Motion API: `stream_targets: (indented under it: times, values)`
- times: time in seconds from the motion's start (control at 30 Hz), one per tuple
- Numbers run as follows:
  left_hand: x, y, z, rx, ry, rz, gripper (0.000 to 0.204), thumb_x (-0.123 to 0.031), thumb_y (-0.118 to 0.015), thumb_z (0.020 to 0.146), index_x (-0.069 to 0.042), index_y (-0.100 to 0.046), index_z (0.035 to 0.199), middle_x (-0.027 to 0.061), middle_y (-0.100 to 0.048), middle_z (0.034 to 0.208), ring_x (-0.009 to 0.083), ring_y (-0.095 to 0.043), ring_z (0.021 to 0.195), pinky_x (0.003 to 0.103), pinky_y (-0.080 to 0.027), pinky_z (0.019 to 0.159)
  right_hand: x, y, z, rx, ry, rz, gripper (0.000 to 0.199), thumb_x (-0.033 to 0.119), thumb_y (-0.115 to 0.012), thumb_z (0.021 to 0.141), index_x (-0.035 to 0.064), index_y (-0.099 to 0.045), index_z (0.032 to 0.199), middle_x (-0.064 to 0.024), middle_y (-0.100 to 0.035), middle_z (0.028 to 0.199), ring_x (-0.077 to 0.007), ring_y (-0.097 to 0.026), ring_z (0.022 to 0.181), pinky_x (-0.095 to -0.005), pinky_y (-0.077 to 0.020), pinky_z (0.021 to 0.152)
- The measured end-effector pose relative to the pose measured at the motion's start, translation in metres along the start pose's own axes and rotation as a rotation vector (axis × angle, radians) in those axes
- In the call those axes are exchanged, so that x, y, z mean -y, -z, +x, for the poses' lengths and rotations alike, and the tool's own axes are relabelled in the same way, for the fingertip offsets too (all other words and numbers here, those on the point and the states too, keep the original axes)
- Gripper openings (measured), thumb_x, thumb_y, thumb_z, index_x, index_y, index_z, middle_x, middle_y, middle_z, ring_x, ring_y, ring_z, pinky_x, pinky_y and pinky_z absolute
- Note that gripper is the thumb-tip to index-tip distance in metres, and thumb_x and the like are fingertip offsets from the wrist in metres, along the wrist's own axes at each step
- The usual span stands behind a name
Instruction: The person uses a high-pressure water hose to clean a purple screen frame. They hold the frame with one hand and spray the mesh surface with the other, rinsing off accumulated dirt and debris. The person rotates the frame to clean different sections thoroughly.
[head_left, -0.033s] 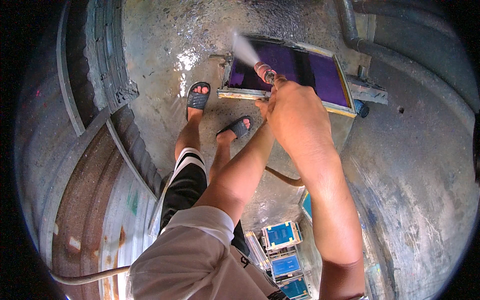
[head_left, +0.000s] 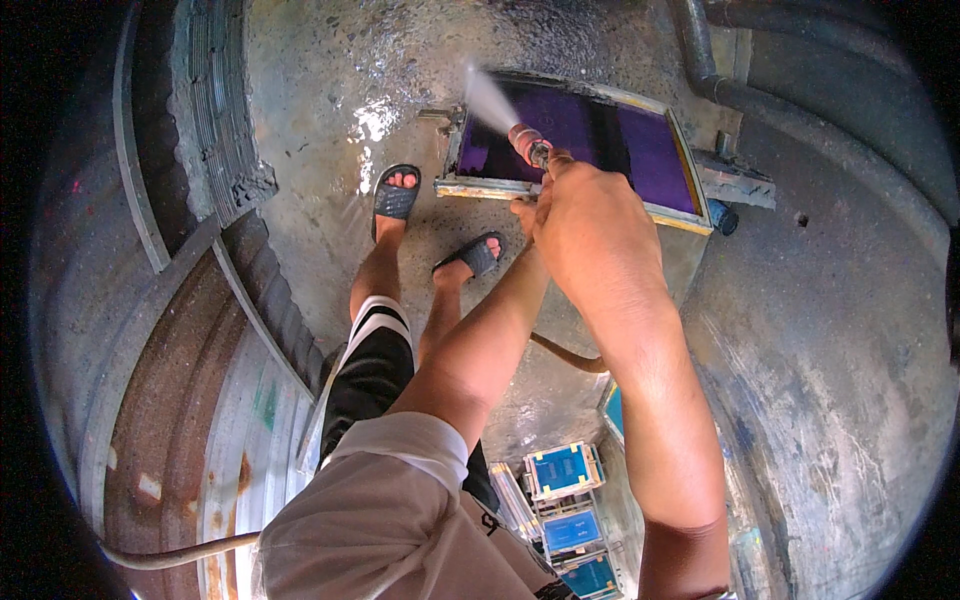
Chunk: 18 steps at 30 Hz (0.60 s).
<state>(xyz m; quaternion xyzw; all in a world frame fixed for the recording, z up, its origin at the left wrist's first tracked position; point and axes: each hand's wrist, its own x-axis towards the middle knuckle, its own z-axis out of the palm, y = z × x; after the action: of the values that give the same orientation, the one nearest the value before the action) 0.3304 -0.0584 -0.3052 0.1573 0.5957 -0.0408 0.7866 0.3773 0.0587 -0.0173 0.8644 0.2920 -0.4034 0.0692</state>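
My right hand (head_left: 600,225) is closed around a reddish hose spray nozzle (head_left: 528,145). A white fan of water leaves its tip toward the far left, over the left end of a framed screen (head_left: 660,155). The screen has a dark purple mesh with a black band and a pale, stained frame; it lies tilted in front of me. My left hand (head_left: 524,206) is mostly hidden under the right hand and wrist. Only a bit of its fingers shows, close to the screen's near edge, and what they hold is hidden.
The concrete floor (head_left: 330,90) is wet and shiny. A brown hose (head_left: 568,354) runs below my forearms. Several blue framed screens (head_left: 563,470) stand near my body. Corrugated metal sheeting (head_left: 170,400) rises on the left; pipes (head_left: 790,110) run along the right wall.
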Motion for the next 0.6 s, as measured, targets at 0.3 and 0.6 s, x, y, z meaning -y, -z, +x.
stream_targets:
  times: [0.3, 0.6]
  values:
    - [0.002, -0.002, 0.003, -0.016, -0.010, -0.016, 0.070, -0.038, -0.071, 0.083, -0.005, -0.042, 0.137, 0.0134, -0.055, 0.129, 0.0220, -0.056, 0.115, 0.033, -0.047, 0.093, -0.006, 0.000, 0.006, 0.037, 0.031, -0.012, 0.030, 0.009, -0.046, 0.097, 0.0024, -0.064, 0.119, -0.0258, -0.072, 0.092, -0.0395, -0.073, 0.091, -0.0472, -0.0594, 0.081]
    - [0.003, -0.002, 0.004, -0.035, -0.024, -0.032, 0.073, -0.039, -0.076, 0.080, -0.004, -0.043, 0.135, 0.0140, -0.057, 0.126, 0.0226, -0.059, 0.111, 0.033, -0.049, 0.090, -0.007, 0.002, 0.011, 0.059, 0.012, -0.008, 0.028, 0.010, -0.047, 0.097, -0.0001, -0.065, 0.116, -0.0272, -0.072, 0.097, -0.0394, -0.072, 0.096, -0.0472, -0.0586, 0.085]
